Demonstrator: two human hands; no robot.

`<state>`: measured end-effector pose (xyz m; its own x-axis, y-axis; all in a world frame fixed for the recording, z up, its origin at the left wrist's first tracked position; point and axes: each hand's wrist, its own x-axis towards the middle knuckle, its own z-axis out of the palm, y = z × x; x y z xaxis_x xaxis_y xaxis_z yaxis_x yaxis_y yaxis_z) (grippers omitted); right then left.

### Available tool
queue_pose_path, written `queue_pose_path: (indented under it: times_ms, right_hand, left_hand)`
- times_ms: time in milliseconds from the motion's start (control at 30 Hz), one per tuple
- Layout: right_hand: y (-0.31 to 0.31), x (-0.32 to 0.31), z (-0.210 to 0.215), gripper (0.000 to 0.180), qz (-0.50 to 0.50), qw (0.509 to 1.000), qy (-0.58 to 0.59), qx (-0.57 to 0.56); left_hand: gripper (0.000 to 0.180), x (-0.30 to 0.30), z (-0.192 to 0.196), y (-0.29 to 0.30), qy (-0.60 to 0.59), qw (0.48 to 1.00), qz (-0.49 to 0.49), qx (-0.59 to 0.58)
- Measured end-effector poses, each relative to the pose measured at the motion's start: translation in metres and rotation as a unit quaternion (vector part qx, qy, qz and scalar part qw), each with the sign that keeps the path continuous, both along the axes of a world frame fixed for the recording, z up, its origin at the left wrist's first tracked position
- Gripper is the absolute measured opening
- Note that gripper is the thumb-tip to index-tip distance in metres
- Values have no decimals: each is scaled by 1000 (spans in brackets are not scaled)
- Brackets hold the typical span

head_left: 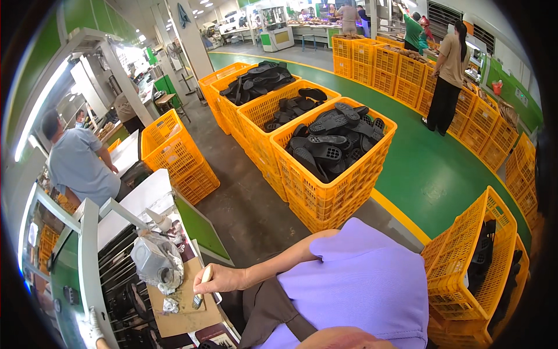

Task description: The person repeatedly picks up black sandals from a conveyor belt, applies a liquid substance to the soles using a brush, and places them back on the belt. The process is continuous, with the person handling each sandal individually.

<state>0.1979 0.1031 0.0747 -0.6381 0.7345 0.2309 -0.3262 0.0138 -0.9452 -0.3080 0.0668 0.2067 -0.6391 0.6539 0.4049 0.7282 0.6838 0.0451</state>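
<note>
My right hand [220,279] grips a flat brush [207,272] with a pale wooden handle, its bristle end pointing down over a stained cardboard sheet [189,319] on the bench. Next to it, a cloudy plastic container [150,257] lies tilted, crusted with whitish residue around its mouth. A small crumpled whitish lump [171,305] rests on the cardboard. Behind the container is a white bottle with a nozzle [158,220]. Dark shoe parts [132,299] sit on the metal-rod rack left of the cardboard. I cannot see my left hand.
Stacked orange crates [331,195] of black shoe soles [340,139] stand beyond my arm. More crates [465,262] tilt at the right. A metal frame post [93,262] rises at the left. A person in light blue [84,160] works at the left; another [450,75] stands on the green walkway.
</note>
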Motion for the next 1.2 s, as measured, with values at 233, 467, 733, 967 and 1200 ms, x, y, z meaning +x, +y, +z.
queue_pose_path:
  times_ms: [233,467,733,967,1200]
  right_hand:
    - [1,-35,-20,18,66,994,-47,-69]
    - [9,-90,-28,18,162,984,-57,-54]
    - [32,-132,-29,20,249,954,-107,-131]
    - [55,-134,-41,20,264,939,-110,-191]
    - [55,-136,-53,18,271,931,-119,-216]
  left_hand:
    - [61,-13,7,-17,56,998,-4,5]
    - [67,32,15,-12,73,997,22,2]
    - [78,65,25,-13,60,991,116,2]
    - [76,70,22,-4,87,984,154,8]
    - [75,62,18,1,90,983,159,24]
